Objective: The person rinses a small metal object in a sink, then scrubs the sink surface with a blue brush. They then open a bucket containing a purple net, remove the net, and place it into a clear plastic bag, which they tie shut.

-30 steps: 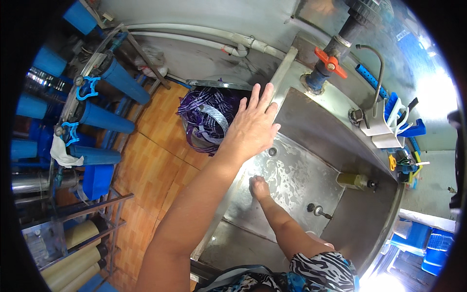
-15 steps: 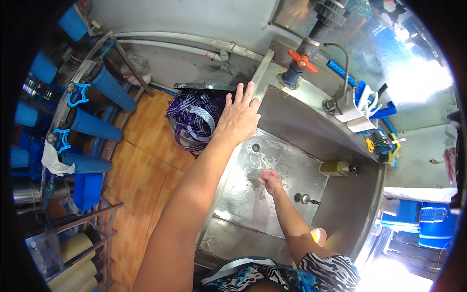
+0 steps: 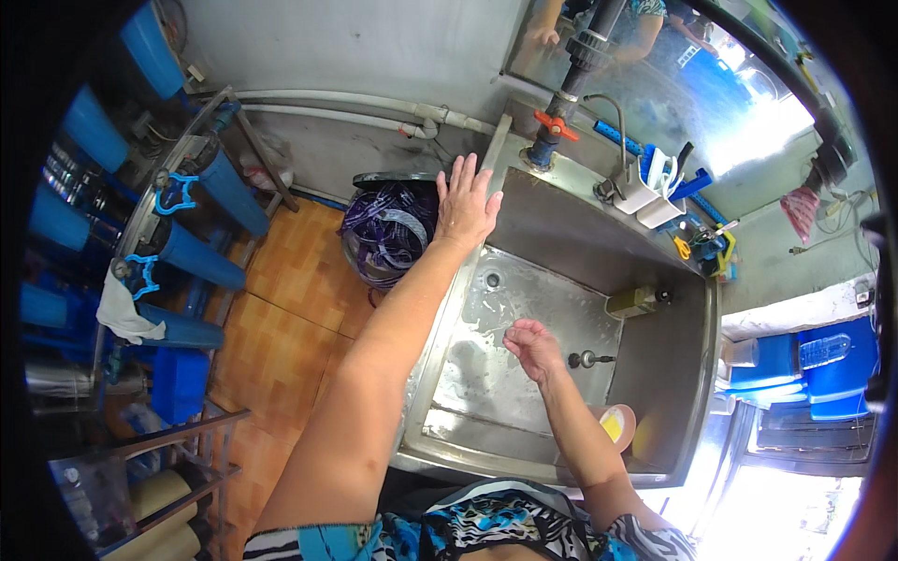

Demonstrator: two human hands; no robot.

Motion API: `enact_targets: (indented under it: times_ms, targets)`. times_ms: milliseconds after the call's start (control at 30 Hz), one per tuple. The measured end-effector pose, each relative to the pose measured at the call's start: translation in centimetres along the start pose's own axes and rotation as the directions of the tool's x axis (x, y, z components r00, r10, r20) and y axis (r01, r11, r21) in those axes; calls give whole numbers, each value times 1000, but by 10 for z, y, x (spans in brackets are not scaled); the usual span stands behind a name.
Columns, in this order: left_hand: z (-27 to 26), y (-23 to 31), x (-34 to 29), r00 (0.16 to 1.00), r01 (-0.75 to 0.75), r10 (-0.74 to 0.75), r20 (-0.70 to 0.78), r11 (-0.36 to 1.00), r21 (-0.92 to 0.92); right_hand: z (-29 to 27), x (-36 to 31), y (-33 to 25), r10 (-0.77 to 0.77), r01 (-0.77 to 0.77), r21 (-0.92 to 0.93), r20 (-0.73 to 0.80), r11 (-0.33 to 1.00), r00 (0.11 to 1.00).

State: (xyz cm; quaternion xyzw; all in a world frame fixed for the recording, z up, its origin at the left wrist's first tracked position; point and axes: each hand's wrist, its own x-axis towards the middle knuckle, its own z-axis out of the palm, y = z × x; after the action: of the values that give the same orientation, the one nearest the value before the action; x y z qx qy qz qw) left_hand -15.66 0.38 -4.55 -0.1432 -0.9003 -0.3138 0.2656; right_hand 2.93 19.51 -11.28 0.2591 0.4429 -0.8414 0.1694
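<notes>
My left hand lies palm down with spread fingers at the left rim of a steel sink, near its far corner. I see nothing in it. Over the basin, my right hand is closed, its fingers curled together; their undersides are hidden, so I cannot make out anything in them. The wet sink bottom has a round drain hole beyond that hand. A dark metal fitting is right of it. A bottle of yellowish liquid with a dark cap lies at the right wall.
Beside my right forearm is a pinkish cup with something yellow. A pipe with an orange valve handle, a thin curved faucet and a white utensil holder line the back ledge. Left stand a purple-lined bin and blue filter housings.
The view has shifted. My right hand has turned so more of its back shows, its fingers still curled. My left hand stays spread at the rim, and more of the cup is visible.
</notes>
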Motion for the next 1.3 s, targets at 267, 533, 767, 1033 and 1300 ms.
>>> enact_targets:
  times_ms: [267,533,767,1033,1300]
  targets:
    - [-84,-89,-69,987,134,-136,-88,991,-28,3,-41,-26,-93,95,-115,25,989,995]
    - [-193,-125,-209,758,624,-640,-125,768,-147,39,-33,-53,-212,238,-137,183,962,960]
    - [-228,-111,-292,575,766,-812,-101,578,-280,124,-46,-73,-346,477,-321,386,818,855]
    - [-237,-138,-310,546,786,-838,12,506,-356,241,20,-62,-435,671,-586,511,454,741]
    - [-275,-250,-302,643,747,-753,141,577,-330,262,218,-11,-587,38,-881,-282,472,759]
